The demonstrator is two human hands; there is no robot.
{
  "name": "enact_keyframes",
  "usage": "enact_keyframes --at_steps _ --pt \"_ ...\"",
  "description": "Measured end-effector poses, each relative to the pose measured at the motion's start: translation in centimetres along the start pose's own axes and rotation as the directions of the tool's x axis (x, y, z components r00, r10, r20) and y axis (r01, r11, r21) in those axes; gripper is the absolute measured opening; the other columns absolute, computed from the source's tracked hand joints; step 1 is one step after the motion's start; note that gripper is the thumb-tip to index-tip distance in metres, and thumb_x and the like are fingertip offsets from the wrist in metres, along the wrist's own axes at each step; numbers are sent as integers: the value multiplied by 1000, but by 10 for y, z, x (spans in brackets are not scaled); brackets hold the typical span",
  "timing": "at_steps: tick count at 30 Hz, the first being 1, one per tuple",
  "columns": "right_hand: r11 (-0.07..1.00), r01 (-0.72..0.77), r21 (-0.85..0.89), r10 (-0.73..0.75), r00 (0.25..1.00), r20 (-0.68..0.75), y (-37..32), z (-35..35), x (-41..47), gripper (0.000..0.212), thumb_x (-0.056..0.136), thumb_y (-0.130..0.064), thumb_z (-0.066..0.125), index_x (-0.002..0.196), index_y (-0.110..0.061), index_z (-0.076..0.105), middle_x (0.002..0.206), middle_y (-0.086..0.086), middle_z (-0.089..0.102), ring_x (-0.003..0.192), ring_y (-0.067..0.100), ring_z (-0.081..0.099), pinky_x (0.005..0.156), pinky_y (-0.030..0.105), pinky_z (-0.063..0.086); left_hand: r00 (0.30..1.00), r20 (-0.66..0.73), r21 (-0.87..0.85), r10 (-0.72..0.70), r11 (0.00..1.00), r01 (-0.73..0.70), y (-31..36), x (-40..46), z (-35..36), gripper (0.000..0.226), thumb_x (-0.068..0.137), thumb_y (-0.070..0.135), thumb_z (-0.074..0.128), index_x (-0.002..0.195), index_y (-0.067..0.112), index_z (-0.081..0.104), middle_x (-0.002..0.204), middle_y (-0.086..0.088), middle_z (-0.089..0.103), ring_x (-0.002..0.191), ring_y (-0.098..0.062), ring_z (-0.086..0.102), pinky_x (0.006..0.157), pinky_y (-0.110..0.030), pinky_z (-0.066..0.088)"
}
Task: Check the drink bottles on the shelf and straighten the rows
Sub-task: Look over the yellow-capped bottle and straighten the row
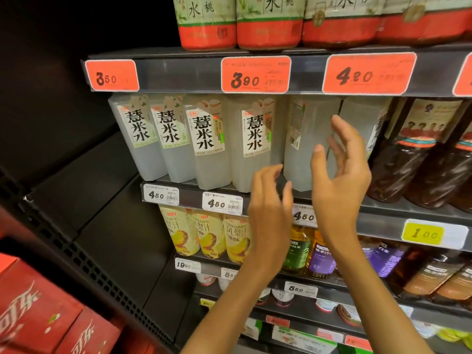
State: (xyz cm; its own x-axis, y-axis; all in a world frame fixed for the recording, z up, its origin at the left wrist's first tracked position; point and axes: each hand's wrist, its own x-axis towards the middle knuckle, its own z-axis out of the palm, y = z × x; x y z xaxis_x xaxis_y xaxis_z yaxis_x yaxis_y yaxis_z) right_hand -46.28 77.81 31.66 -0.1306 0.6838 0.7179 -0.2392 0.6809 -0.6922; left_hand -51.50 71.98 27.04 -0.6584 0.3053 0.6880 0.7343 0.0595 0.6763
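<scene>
Currently we see a dark store shelf (pixel 255 192) holding a row of pale bottles (pixel 212 141); left hand (pixel 270 210) and right hand (pixel 342 169) spread loose, gripping nothing, before one turned bottle (pixel 304 149).

A dark metal shelf (pixel 178 183) is carrying a row of pale, square-sided bottles (pixel 209 141), all standing upright at its front edge. Four of them are showing their white labels with black characters; the fifth bottle (pixel 304 144) is standing turned, showing its barcode side, and a sixth (pixel 362 118) is standing just beside it. Dark brown bottles (pixel 408 159) are filling the right end of the same shelf. The shelf above (pixel 178 70) is bearing red-based bottles (pixel 208 24) and orange price tags (pixel 111 75). The shelf below (pixel 383 223) is holding yellow juice bottles (pixel 178 231) and green and purple tea bottles (pixel 321 254). White price tags (pixel 161 195) are lining the middle shelf's edge.
</scene>
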Motion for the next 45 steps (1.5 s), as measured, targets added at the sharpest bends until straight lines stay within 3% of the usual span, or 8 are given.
enact_keyframes --at_steps 3,7,12,17,21,24,34,45 --pt "994 11 -108 -3 997 76 -2 -5 2 47 97 -3 50 142 0 38 147 13 41 137 23 40 112 41 36 970 223 -48 -92 993 106 18 8 16 58 97 13 53 148 7 25 152 -10 31 140 -19 31 115 -25 26" --pt "978 19 -207 20 982 188 -3 -8 2 50 99 -1 44 146 1 27 153 10 30 142 15 27 118 28 22 915 363 0 -175 982 187 25 18 32 68 102 31 41 152 12 0 162 -3 2 148 -12 3 109 -10 -1" --pt "985 -23 -171 63 971 232 0 -10 3 48 98 9 35 145 1 28 150 2 28 136 1 21 111 9 13 946 246 130 -211 974 184 28 23 40 61 100 29 44 151 8 17 157 -9 24 144 -18 23 109 -19 17" --pt "990 32 -138 -4 979 202 4 -12 2 47 98 7 35 144 -2 32 145 -3 29 137 4 25 115 17 17 952 220 -147 -213 958 248 32 16 27 71 89 45 40 148 7 30 152 -7 36 139 -13 34 112 -19 23" --pt "998 13 -57 -5 990 141 8 -13 3 46 101 -7 44 145 -7 33 146 -4 31 138 8 32 115 30 29 940 259 -317 -221 900 299 18 15 13 59 89 11 64 143 7 41 141 -7 52 129 -15 50 107 -41 42" --pt "1000 -1 -6 2 983 183 8 -16 7 47 100 -14 47 145 -6 34 147 0 35 139 15 35 113 39 33 926 319 -376 -203 869 320 5 14 -2 63 81 7 70 140 13 48 126 11 63 115 -3 60 94 -28 53" --pt "996 -63 70 31 920 390 8 -11 9 58 100 -29 47 144 -33 10 146 -31 13 142 -8 12 115 16 16 869 477 -424 -130 833 357 -13 26 -22 58 82 -5 68 134 12 48 106 30 66 107 10 60 83 -5 46" --pt "984 -134 118 73 906 416 14 -9 12 53 102 -23 39 142 -31 5 138 -37 12 128 -29 15 107 4 18 877 436 -450 -201 796 406 -5 19 -20 65 79 8 75 138 9 49 124 2 65 111 -6 63 88 -22 53"
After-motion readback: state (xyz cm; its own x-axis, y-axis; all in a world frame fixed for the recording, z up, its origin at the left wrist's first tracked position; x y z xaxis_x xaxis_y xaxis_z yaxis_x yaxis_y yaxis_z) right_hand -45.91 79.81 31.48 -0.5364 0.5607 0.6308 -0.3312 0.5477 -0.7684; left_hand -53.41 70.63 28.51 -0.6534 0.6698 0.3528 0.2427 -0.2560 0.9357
